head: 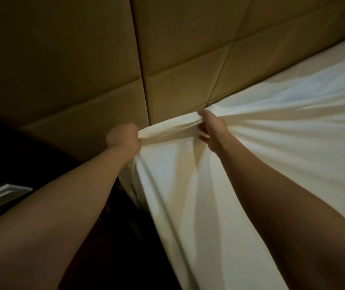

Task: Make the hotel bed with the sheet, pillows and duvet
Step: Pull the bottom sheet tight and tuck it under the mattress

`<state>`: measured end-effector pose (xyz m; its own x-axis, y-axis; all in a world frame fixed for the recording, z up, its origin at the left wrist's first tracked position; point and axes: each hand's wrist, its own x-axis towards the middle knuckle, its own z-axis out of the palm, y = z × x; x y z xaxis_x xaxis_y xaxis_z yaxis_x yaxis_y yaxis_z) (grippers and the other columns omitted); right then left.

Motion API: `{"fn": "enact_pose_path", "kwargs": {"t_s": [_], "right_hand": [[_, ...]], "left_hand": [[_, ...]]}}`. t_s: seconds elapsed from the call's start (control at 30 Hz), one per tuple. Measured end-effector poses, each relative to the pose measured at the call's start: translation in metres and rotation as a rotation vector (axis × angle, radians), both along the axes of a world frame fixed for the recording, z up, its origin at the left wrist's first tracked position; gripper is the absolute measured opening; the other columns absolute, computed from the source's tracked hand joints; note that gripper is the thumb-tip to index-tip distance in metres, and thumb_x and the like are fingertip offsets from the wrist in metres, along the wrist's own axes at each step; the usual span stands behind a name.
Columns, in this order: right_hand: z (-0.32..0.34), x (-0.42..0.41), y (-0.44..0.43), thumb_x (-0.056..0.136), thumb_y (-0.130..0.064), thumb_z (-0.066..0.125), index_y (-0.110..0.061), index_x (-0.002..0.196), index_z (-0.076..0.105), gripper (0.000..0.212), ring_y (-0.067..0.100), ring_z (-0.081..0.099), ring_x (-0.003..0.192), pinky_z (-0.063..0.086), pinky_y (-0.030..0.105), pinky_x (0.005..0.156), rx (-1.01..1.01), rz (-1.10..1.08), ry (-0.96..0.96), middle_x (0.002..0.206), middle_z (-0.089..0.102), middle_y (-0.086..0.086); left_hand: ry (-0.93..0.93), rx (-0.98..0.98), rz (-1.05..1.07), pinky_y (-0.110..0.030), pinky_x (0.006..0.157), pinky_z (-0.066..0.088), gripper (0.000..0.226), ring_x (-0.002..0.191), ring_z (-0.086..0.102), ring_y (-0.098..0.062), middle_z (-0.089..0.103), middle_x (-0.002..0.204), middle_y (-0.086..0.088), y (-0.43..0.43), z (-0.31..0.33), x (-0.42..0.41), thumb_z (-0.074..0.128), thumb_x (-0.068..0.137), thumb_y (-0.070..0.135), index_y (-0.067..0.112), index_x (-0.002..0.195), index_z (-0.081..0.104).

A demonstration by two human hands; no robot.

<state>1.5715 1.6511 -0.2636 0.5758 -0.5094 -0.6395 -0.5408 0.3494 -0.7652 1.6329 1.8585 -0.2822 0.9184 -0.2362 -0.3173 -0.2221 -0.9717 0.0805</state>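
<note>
Clutching the bunched sheet point(251, 155), left hand point(123, 139) and right hand point(212, 131) curl fingers point(202, 128) round it beside padded headboard point(188, 59).

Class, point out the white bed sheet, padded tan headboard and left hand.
white bed sheet point(282, 147): head view, spread top surface.
padded tan headboard point(184, 32): head view, middle panel.
left hand point(123, 137): head view, fist's back.

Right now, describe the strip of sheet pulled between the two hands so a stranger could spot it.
Start at the tan padded headboard and drop to its bottom edge. There the left hand and right hand each grip the white sheet, and the strip is the taut band spanning them. Unlike the spread cloth around it, it is bunched into a narrow roll.
</note>
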Motion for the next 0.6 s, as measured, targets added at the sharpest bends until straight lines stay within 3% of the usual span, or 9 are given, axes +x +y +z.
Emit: {"fn": "enact_pose_path", "kwargs": {"t_s": [0.17, 0.33, 0.4, 0.5, 0.6], "right_hand": [[-0.010, 0.017, 0.004, 0.090, -0.031, 0.059, -0.015, 0.092, 0.061, 0.016, 0.015, 0.055, 0.085, 0.043, 0.033, 0.076, -0.088, 0.140, -0.001, 0.094, 0.062, 0.001], [-0.037, 0.041, 0.012, 0.094, -0.025, 0.054, -0.014, 0.071, 0.056, 0.026, 0.017, 0.053, 0.079, 0.038, 0.028, 0.062, -0.264, 0.322, -0.013, 0.095, 0.066, 0.009], [-0.053, 0.051, 0.011, 0.094, -0.023, 0.053, -0.006, 0.072, 0.060, 0.029, 0.020, 0.055, 0.084, 0.038, 0.028, 0.063, -0.324, 0.378, -0.017, 0.096, 0.067, 0.018], [-0.075, 0.062, 0.011, 0.095, -0.022, 0.052, 0.012, 0.093, 0.065, 0.036, 0.022, 0.053, 0.083, 0.038, 0.030, 0.069, -0.361, 0.415, 0.002, 0.095, 0.065, 0.025], [-0.103, 0.073, 0.008, 0.094, -0.020, 0.050, 0.009, 0.087, 0.068, 0.035, 0.020, 0.054, 0.074, 0.039, 0.029, 0.068, -0.386, 0.536, 0.063, 0.083, 0.066, 0.020]], "left_hand": [[-0.066, -0.012, 0.079, -0.033, 0.065, 0.044, 0.019, 0.097, 0.063, -0.032, 0.065, 0.103, -0.010, 0.012, -0.014, 0.019, 0.055, 0.091, 0.015, 0.014, 0.106, 0.067], [-0.045, -0.061, 0.167, -0.035, 0.070, 0.045, 0.021, 0.101, 0.062, -0.034, 0.065, 0.107, -0.012, 0.023, -0.046, 0.028, 0.055, 0.090, 0.013, 0.013, 0.108, 0.067], [-0.036, -0.083, 0.205, -0.036, 0.072, 0.047, 0.021, 0.101, 0.062, -0.034, 0.066, 0.107, -0.012, 0.024, -0.059, 0.031, 0.056, 0.089, 0.012, 0.013, 0.106, 0.067], [-0.007, -0.151, 0.303, -0.036, 0.075, 0.048, 0.019, 0.100, 0.063, -0.034, 0.067, 0.105, -0.011, 0.024, -0.076, 0.037, 0.057, 0.087, 0.011, 0.013, 0.103, 0.068], [0.069, -0.294, 0.422, -0.032, 0.074, 0.045, 0.012, 0.094, 0.062, -0.031, 0.066, 0.098, -0.007, 0.023, -0.091, 0.041, 0.059, 0.083, 0.017, 0.018, 0.093, 0.065]]}}
